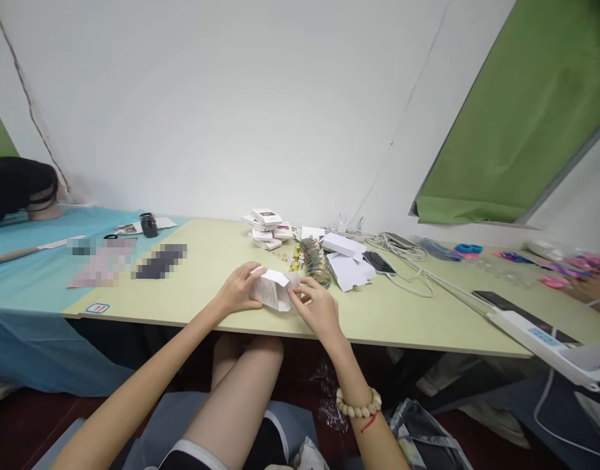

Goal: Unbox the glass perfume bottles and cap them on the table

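Observation:
A small white carton (266,291) with printed text on its side lies tilted between my hands, just above or on the front part of the table. Its open end faces right. My left hand (238,287) grips the closed left end, thumb below and fingers on top. At the open end, my right hand (319,307) pinches a flap of the carton between thumb and fingertips. Just behind the hands sit a row of gold-and-clear packed pieces (315,262) and several small gold items (296,260). Whether anything is inside the carton cannot be seen.
Stacked white boxes (265,219) stand near the wall. Flat white cartons (347,261) and a phone (379,262) lie to the right, with cables around them. A power strip (544,339) is at the far right. A knife (35,249) and a dark jar (148,224) rest on the blue cloth.

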### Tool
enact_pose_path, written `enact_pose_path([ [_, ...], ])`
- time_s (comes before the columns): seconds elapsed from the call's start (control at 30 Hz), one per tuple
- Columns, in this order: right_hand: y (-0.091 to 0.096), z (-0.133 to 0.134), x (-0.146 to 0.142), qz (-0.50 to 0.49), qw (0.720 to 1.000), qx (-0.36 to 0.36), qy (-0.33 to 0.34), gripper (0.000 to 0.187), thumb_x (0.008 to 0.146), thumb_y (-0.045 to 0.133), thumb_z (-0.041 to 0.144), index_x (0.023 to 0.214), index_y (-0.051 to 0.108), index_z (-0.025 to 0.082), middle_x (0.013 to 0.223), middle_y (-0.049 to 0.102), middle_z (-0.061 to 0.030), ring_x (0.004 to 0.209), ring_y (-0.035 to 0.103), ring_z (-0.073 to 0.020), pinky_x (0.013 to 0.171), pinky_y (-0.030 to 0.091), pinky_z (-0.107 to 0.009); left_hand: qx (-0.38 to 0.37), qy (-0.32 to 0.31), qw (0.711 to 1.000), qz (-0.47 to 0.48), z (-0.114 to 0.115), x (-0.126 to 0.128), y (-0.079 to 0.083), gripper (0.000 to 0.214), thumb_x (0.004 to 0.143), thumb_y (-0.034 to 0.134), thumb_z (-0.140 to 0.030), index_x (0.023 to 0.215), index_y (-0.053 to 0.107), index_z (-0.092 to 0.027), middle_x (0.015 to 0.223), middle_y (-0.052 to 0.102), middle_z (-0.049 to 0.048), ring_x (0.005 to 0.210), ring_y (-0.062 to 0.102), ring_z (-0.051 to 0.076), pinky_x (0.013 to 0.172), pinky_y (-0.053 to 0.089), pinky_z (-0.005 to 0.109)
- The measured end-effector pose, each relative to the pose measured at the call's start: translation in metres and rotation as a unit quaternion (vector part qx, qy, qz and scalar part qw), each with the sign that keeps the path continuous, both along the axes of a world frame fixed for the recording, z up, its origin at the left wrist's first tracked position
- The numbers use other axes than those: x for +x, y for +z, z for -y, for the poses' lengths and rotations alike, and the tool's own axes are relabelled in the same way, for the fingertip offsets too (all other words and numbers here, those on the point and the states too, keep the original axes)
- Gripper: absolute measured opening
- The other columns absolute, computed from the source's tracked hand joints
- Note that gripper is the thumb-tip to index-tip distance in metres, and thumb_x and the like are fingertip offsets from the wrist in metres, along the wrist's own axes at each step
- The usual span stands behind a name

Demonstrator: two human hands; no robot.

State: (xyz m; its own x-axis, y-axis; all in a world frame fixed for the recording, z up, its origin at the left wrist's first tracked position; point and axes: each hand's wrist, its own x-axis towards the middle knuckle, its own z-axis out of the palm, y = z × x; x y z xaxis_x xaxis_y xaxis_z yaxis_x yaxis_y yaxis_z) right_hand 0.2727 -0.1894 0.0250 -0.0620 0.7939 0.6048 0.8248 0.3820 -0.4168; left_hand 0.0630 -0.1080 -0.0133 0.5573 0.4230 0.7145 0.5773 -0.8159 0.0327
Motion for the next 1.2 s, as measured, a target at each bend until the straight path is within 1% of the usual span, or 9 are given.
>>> enact_pose_path([
  [0.17, 0.008, -0.001, 0.017, -0.072, 0.996, 0.042, -0.035, 0.035, 0.079, 0.045, 0.045, 0.069, 0.066, 0.02, 0.107, 0.06, -0.0051, 0.055, 0.058, -0.009, 0.049, 0.042, -0.023, -0.04, 0.047, 0.998, 0.034, 0.001, 0.001, 0.003, 0.077, 0.057, 0.066, -0.029, 0.125, 0.03, -0.022, 0.12, 0.042, 0.0109, 0.113, 0.041, 0.029, 0.094, 0.036, 0.043],
  [0.3, 0.015, -0.005, 0.052, -0.226, 0.97, 0.044, -0.075, 0.038, 0.077, 0.046, 0.051, 0.083, 0.061, 0.017, 0.084, 0.064, -0.0064, 0.051, 0.057, -0.0113, 0.045, 0.045, -0.023, -0.051, 0.095, 0.991, 0.08, -0.002, 0.0, 0.003, 0.077, 0.056, 0.067, -0.027, 0.124, 0.031, -0.021, 0.119, 0.042, 0.0102, 0.111, 0.041, 0.028, 0.092, 0.036, 0.042],
  [0.47, 0.01, -0.015, 0.105, -0.443, 0.883, 0.097, -0.126, 0.044, 0.072, 0.05, 0.055, 0.092, 0.048, 0.015, 0.06, 0.056, 0.0001, 0.041, 0.055, -0.0126, 0.034, 0.043, -0.022, -0.047, 0.141, 0.976, 0.159, -0.009, -0.001, -0.003, 0.074, 0.06, 0.067, -0.031, 0.123, 0.031, -0.018, 0.116, 0.044, 0.0106, 0.106, 0.044, 0.026, 0.089, 0.038, 0.042],
  [0.6, 0.006, -0.019, 0.124, -0.52, 0.818, 0.22, -0.109, 0.041, 0.075, 0.049, 0.049, 0.1, 0.039, 0.018, 0.084, 0.057, -0.005, 0.051, 0.062, -0.0138, 0.048, 0.052, -0.027, -0.062, 0.154, 0.97, 0.179, -0.013, -0.002, -0.008, 0.073, 0.064, 0.064, -0.035, 0.125, 0.028, -0.018, 0.113, 0.044, 0.0101, 0.103, 0.045, 0.026, 0.087, 0.039, 0.042],
  [0.67, 0.003, -0.021, 0.125, -0.476, 0.832, 0.266, -0.099, 0.036, 0.077, 0.048, 0.045, 0.099, 0.04, 0.019, 0.103, 0.053, -0.0099, 0.064, 0.065, -0.0152, 0.057, 0.054, -0.029, -0.069, 0.156, 0.969, 0.179, -0.014, -0.002, -0.009, 0.073, 0.065, 0.063, -0.037, 0.125, 0.027, -0.018, 0.111, 0.044, 0.0099, 0.102, 0.045, 0.026, 0.087, 0.04, 0.041],
  [0.73, -0.003, -0.024, 0.126, -0.395, 0.873, 0.265, -0.106, 0.032, 0.078, 0.048, 0.042, 0.097, 0.045, 0.017, 0.115, 0.049, -0.0125, 0.078, 0.064, -0.0174, 0.063, 0.054, -0.032, -0.073, 0.154, 0.97, 0.176, -0.015, -0.002, -0.01, 0.074, 0.065, 0.064, -0.038, 0.125, 0.026, -0.018, 0.111, 0.044, 0.0101, 0.103, 0.045, 0.026, 0.087, 0.04, 0.041],
  [0.9, -0.028, -0.036, 0.144, -0.18, 0.968, 0.107, -0.137, 0.025, 0.075, 0.048, 0.032, 0.088, 0.061, 0.016, 0.112, 0.055, -0.0112, 0.098, 0.054, -0.0232, 0.068, 0.05, -0.036, -0.08, 0.143, 0.97, 0.177, -0.015, -0.002, -0.011, 0.074, 0.065, 0.064, -0.038, 0.125, 0.026, -0.018, 0.111, 0.044, 0.0098, 0.104, 0.044, 0.027, 0.087, 0.04, 0.041],
  [1.03, -0.039, -0.038, 0.159, -0.062, 0.982, 0.01, -0.179, 0.031, 0.071, 0.042, 0.015, 0.088, 0.067, 0.022, 0.116, 0.053, -0.0055, 0.105, 0.05, -0.023, 0.083, 0.043, -0.037, -0.087, 0.143, 0.97, 0.174, -0.014, -0.001, -0.011, 0.074, 0.065, 0.064, -0.038, 0.125, 0.026, -0.017, 0.11, 0.044, 0.0099, 0.105, 0.044, 0.028, 0.087, 0.04, 0.042],
  [1.2, -0.036, -0.036, 0.165, -0.041, 0.984, -0.023, -0.17, 0.051, 0.063, 0.035, 0.004, 0.101, 0.065, 0.023, 0.123, 0.047, -0.0045, 0.112, 0.044, -0.0217, 0.086, 0.041, -0.034, -0.083, 0.143, 0.971, 0.171, -0.013, 0.0, -0.01, 0.075, 0.064, 0.064, -0.038, 0.125, 0.026, -0.017, 0.112, 0.044, 0.0103, 0.105, 0.044, 0.027, 0.088, 0.04, 0.042],
])
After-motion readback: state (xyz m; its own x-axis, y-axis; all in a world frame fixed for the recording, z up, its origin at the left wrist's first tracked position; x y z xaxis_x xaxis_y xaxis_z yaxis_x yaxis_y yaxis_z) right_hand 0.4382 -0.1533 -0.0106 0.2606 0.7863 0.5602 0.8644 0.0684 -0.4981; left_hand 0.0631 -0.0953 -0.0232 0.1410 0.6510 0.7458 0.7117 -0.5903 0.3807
